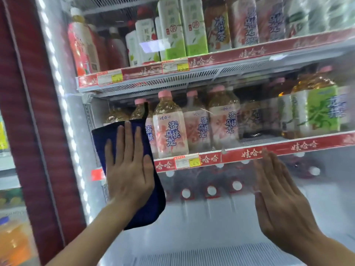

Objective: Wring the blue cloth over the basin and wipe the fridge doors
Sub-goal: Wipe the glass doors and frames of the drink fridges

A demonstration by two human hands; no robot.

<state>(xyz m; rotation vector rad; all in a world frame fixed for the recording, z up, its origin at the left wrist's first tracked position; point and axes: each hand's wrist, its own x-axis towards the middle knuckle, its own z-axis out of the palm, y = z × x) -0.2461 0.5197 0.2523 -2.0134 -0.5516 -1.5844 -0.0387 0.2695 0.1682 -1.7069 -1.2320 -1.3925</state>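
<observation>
The blue cloth [151, 206] lies flat against the glass fridge door [221, 223], near the door's left side. My left hand [128, 169] presses on the cloth with straight, spread fingers. My right hand [278, 196] is flat with straight fingers at the glass to the right, holding nothing; I cannot tell whether it touches the glass. The basin is not in view.
A dark red door frame [38, 131] with a white light strip runs down the left of the glass. Behind the glass, shelves with red price rails [211, 60] carry several drink bottles [171, 129]. Another cooler with orange bottles [11, 242] stands at far left.
</observation>
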